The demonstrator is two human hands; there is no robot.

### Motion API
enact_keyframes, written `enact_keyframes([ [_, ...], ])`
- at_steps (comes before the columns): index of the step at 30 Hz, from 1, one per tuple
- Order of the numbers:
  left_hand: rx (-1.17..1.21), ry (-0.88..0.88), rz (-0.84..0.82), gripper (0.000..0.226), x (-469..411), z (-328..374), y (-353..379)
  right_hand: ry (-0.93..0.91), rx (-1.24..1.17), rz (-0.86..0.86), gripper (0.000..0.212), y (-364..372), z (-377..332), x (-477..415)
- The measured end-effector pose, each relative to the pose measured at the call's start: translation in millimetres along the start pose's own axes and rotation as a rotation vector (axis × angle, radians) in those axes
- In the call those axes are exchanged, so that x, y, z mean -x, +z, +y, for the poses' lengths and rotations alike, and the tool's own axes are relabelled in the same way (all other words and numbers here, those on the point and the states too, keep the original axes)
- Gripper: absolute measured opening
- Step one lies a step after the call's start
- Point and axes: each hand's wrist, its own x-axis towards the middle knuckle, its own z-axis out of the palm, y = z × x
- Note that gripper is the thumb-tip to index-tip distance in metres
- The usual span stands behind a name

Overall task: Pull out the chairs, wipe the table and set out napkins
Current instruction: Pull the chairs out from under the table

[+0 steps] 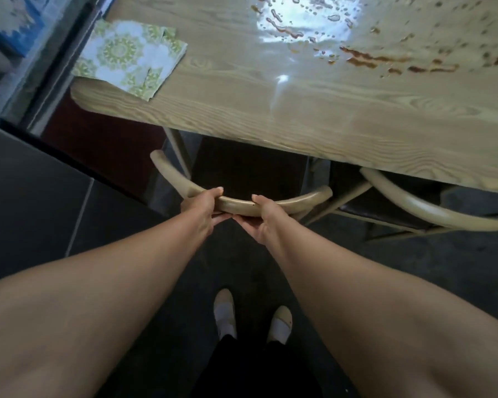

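Observation:
A chair (305, 198) with a curved pale wooden back rail and a dark seat is tucked under the near edge of the wooden table (270, 110). My left hand (203, 208) grips the rail left of its middle, thumb on top. My right hand (260, 215) grips the same rail just to the right, fingers curled under it. A stack of green-and-white patterned napkins (127, 56) lies on the table's near left corner. Brown sauce smears and wet droplets (371, 57) cover the far right of the tabletop.
A second chair (431, 209) of the same kind stands tucked under the table to the right. A dark counter or wall edge (41, 182) runs along the left. My feet (253, 320) stand on the dark floor behind the chair.

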Motion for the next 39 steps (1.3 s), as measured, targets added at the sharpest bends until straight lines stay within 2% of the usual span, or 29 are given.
enact_keyframes([
  [4,-0.009,0.006,-0.044,0.044,-27,25,28,-0.051,0.004,-0.057,0.048,20,-29,-18],
  [9,-0.046,0.016,-0.084,0.049,-43,48,54,-0.066,0.04,-0.075,0.045,38,-60,-33],
  [12,-0.062,0.025,-0.075,0.052,-45,49,55,-0.087,0.08,-0.085,0.043,38,-59,-38],
  [15,-0.116,0.053,-0.154,0.046,-47,45,47,-0.088,0.121,-0.095,0.045,37,-59,-41],
  [18,-0.193,0.051,-0.187,0.049,-44,47,42,-0.049,0.247,-0.053,0.045,38,-60,-39],
  [20,-0.202,0.021,-0.178,0.051,-39,49,42,-0.094,0.355,0.018,0.044,39,-60,-40],
  [23,-0.199,-0.029,-0.164,0.052,-36,55,42,-0.148,0.288,0.134,0.036,40,-62,-42],
  [28,-0.156,-0.118,-0.185,0.054,-35,63,54,-0.244,0.334,0.174,0.03,35,-72,-50],
  [33,-0.145,-0.078,-0.168,0.054,-29,63,60,-0.186,0.295,0.126,0.043,32,-79,-46],
  [39,-0.284,-0.037,-0.214,0.06,-24,59,49,-0.199,0.54,0.077,0.046,19,-77,-35],
])
